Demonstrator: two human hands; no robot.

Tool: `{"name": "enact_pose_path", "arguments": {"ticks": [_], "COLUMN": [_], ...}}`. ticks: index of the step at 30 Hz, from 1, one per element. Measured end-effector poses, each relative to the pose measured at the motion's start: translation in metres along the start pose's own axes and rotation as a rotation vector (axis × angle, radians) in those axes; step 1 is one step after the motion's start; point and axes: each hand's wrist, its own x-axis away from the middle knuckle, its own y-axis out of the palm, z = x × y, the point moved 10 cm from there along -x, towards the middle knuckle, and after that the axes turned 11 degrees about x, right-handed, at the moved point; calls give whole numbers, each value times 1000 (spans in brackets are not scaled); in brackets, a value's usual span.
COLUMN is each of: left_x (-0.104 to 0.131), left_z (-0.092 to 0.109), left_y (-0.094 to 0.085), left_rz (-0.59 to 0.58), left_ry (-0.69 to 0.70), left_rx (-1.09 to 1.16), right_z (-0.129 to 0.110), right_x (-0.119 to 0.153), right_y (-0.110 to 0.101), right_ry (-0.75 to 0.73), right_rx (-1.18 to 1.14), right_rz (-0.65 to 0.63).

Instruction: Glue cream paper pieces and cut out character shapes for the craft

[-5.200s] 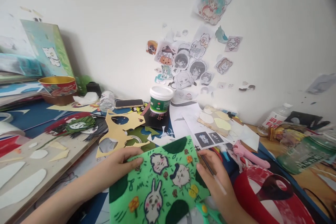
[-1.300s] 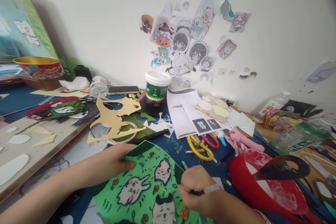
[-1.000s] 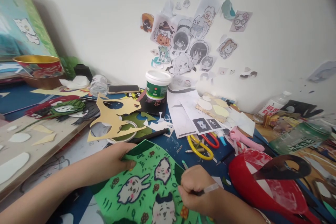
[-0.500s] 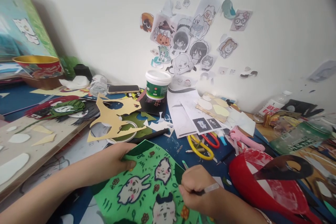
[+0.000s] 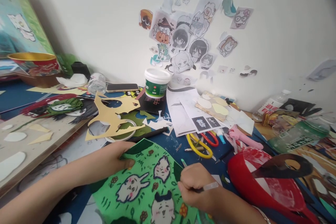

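Observation:
A green sheet (image 5: 144, 178) with small white cartoon animals, orange flowers and grass strokes is tilted up before me. My left hand (image 5: 123, 155) grips its upper left edge, thumb lying on the front. At the right edge, my right hand (image 5: 193, 182) is closed in a fist around a thin pen-like tool (image 5: 210, 186) with a translucent end. Its other end is hidden by my fingers. A teal tip (image 5: 183, 163) shows just behind the fist; what it belongs to is hidden.
Beyond the sheet lie yellow-handled scissors (image 5: 198, 147), red-handled scissors (image 5: 211, 139), printed papers (image 5: 183, 112) and a cut yellow sheet (image 5: 101, 113). A white-green tub (image 5: 156, 85) stands by the wall. To the right are a red scoop-shaped container (image 5: 241, 175) and a green bottle (image 5: 301, 136).
The whole view has shifted slightly. Both hands keep their hold, and the green sheet stays almost in the same place.

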Motion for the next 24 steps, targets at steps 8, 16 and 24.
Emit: {"name": "enact_pose_path", "arguments": {"ticks": [8, 16, 24], "left_x": [0, -1, 0], "left_z": [-1, -2, -1], "left_y": [1, 1, 2], "left_rz": [-7, -13, -6], "left_ry": [-1, -2, -16], "left_rx": [13, 22, 8], "right_z": [2, -1, 3], "right_x": [2, -1, 1], "right_y": [3, 0, 3], "right_ry": [8, -8, 21], "right_rx": [35, 37, 36], "right_rz": [-21, -22, -38]}}
